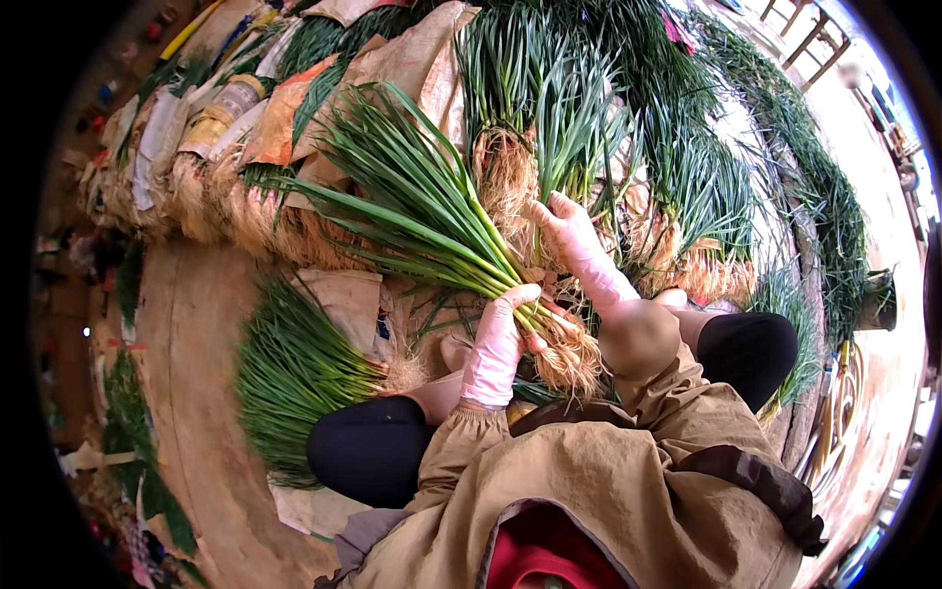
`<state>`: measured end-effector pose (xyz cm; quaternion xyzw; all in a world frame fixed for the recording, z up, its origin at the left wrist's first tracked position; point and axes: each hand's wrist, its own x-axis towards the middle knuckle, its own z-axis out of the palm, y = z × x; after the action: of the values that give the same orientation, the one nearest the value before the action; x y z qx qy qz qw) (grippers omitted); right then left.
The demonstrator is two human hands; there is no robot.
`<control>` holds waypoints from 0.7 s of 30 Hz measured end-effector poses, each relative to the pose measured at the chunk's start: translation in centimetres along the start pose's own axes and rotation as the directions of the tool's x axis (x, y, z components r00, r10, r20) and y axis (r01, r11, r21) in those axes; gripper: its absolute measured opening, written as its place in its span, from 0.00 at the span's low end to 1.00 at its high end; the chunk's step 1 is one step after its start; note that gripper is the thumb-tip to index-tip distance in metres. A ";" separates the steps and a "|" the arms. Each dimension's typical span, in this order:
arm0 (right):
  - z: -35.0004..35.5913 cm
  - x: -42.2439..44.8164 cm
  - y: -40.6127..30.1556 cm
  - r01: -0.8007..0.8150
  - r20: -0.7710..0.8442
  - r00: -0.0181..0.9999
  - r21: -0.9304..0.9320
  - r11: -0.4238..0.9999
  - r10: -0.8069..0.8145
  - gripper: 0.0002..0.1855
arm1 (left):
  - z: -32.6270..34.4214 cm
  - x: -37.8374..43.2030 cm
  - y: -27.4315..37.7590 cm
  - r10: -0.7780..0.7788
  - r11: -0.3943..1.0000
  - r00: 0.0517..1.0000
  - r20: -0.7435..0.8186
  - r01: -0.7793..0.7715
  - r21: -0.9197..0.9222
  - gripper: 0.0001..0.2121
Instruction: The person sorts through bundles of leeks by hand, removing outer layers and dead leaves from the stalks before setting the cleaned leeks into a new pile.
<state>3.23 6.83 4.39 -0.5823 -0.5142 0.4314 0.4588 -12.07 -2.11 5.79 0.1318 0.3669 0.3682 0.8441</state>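
Note:
My left hand (pixel 504 335), in a pale pink glove, grips a bunch of leafy allium plants (pixel 449 228) low on the stems. Their long green leaves fan out to the upper left. Small reddish bulbs and tan, stringy roots (pixel 570 361) stick out to the lower right of that hand. My right hand (pixel 578 247), gloved the same way, is above and to the right of the bunch. Its thumb and fingers close on a thin green stalk (pixel 538 247) at the front of an upright bundle (pixel 508 88) with bushy roots.
More rooted bundles (pixel 699 191) stand ahead and right. A long row of bundles (pixel 243 199), partly covered by sacking (pixel 401 66), runs to the left. Another bunch (pixel 309 375) lies by my left knee. Coiled hose (pixel 839 420) and a dark pot (pixel 878 300) are at far right.

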 end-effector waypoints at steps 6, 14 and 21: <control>-1.8 -1.0 -1.4 -0.172 0.367 0.917 0.014 0.985 0.155 0.21 | -1.6 0.5 -0.2 0.047 0.999 0.999 0.017 -0.047 0.008 0.13; 0.4 -1.1 0.3 0.079 0.120 0.992 -0.806 0.587 0.031 0.20 | -2.0 2.7 -1.7 -0.022 0.998 0.993 -0.118 0.028 0.053 0.11; 2.2 -0.6 3.0 -0.296 0.043 0.954 -0.020 0.955 0.296 0.17 | -1.9 2.1 -1.4 -0.017 0.999 0.999 -0.035 0.016 -0.029 0.11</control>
<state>1.60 6.31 0.99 -0.6458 -0.4344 0.5048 0.3733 -11.69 -1.67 2.65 0.1101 0.3774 0.3685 0.8424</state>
